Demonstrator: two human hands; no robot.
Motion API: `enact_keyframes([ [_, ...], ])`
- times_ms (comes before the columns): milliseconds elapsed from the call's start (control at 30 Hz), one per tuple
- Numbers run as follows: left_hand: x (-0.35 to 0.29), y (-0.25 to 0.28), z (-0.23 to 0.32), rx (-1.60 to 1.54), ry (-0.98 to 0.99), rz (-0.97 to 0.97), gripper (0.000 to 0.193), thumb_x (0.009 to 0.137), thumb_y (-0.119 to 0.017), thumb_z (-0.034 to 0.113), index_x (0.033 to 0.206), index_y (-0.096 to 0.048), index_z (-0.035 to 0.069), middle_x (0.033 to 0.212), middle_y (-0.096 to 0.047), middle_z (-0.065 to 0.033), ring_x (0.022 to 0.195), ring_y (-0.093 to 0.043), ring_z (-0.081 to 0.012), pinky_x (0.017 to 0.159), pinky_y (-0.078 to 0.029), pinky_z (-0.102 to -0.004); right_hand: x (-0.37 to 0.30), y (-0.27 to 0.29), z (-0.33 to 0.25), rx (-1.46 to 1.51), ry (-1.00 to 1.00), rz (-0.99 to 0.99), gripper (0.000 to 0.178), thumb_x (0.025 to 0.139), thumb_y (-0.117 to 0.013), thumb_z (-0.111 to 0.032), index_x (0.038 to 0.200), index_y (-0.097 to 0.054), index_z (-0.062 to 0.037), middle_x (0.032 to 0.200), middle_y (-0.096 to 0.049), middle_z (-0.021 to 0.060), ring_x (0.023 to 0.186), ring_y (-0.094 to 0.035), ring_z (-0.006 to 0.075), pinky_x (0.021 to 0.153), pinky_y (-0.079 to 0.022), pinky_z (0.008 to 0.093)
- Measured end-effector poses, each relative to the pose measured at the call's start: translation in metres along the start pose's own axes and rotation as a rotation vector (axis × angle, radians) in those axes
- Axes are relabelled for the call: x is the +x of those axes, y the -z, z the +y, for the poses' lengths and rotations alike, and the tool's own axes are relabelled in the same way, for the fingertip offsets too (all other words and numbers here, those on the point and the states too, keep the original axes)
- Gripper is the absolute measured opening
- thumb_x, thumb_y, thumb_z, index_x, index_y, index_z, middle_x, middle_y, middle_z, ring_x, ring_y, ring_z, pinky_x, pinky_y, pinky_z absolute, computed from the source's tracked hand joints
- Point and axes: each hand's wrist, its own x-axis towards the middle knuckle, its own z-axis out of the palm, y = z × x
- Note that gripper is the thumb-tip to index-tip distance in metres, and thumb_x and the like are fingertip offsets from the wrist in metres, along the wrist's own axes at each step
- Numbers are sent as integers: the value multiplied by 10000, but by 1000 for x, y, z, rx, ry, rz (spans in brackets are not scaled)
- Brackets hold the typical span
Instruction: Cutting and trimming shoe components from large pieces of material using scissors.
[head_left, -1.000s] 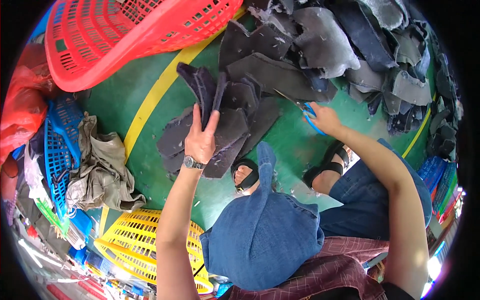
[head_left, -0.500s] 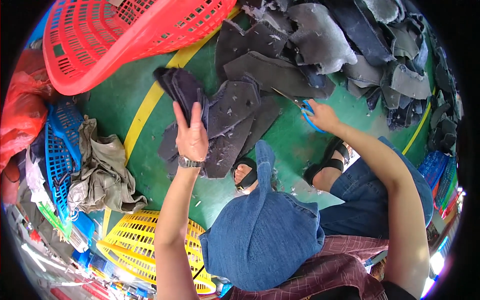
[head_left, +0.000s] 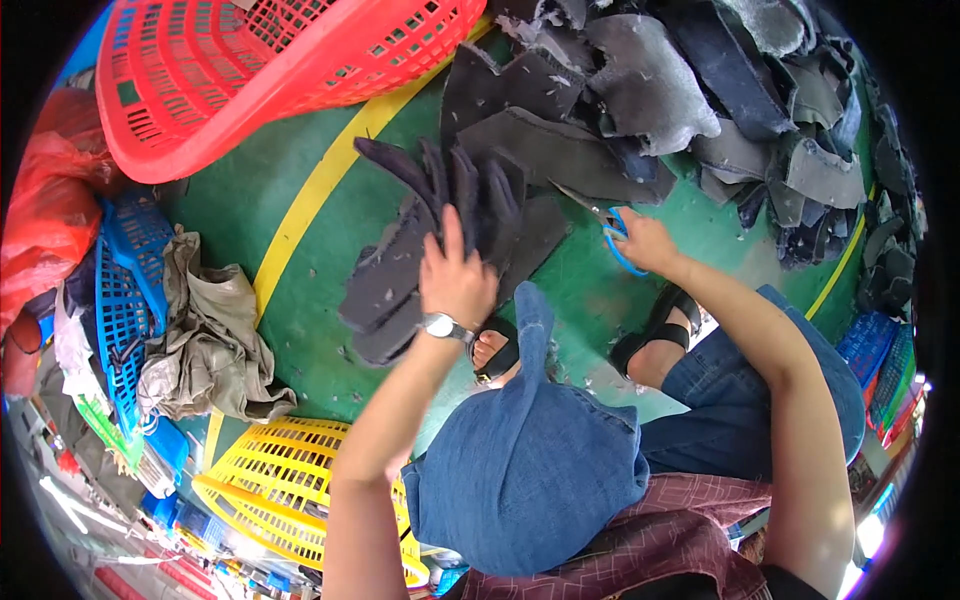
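Note:
My left hand (head_left: 458,285), with a watch at the wrist, grips the lower part of several dark fabric pieces (head_left: 462,190) whose upper ends stand up and fan apart. Beneath and around it, a loose pile of dark grey cut pieces (head_left: 385,295) lies on the green floor. Some fingertips are hidden among the pieces. Off to the right, my right hand (head_left: 648,243) is closed round the blue handles of a pair of scissors (head_left: 622,240). The blades point up and left, toward a large grey piece (head_left: 545,140) at the edge of the far heap.
A red basket (head_left: 150,165) stands at the far left, and a yellow basket (head_left: 262,478) near my left forearm. Crumpled beige cloth (head_left: 215,340) lies by a blue crate (head_left: 120,330). A big heap of grey scraps (head_left: 655,85) fills the far right. My sandalled feet (head_left: 650,350) flank the work.
My left hand has moved right and a little nearer, carrying the dark pieces, which now fan apart. The right hand with the scissors has barely shifted.

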Motion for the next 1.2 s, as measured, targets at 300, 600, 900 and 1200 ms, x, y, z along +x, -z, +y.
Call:
enact_keyframes([
  [300, -4, -1, -31, -198, 137, 87, 217, 569, -565, 99, 747, -599, -19, 1293, -298, -233, 1032, -427, -406, 817, -425, -417, 2, 6, 14, -73, 40, -45, 391, 742, -535, -374, 964, -464, -60, 764, -589, 202, 721, -567, 377, 629, -450, 452],
  [600, -17, -29, -19, 73, 16, -9, 329, 607, -576, 130, 932, -617, 103, 1273, -321, -157, 1014, -387, -438, 842, -357, -497, 12, 20, -4, -20, 79, -72, 379, 702, -546, -323, 964, -468, -61, 788, -584, 211, 736, -564, 379, 650, -452, 454],
  [900, -40, 240, -110, -242, 85, 235, 464, 555, -559, 50, 1017, -530, 11, 962, -544, -121, 913, -513, -259, 805, -404, -333, 10, 33, 18, -49, 87, -87, 396, 704, -546, -378, 958, -494, -79, 822, -597, 168, 749, -579, 339, 649, -462, 438],
  [1200, 116, 362, -152, 1965, -219, 253, 46, 709, -518, 55, 736, -538, 88, 682, -523, -8, 610, -484, -147, 623, -416, -272, -5, 38, 11, -1, 36, -118, 468, 715, -532, -441, 995, -496, -67, 870, -602, 146, 802, -583, 311, 685, -464, 410],
])
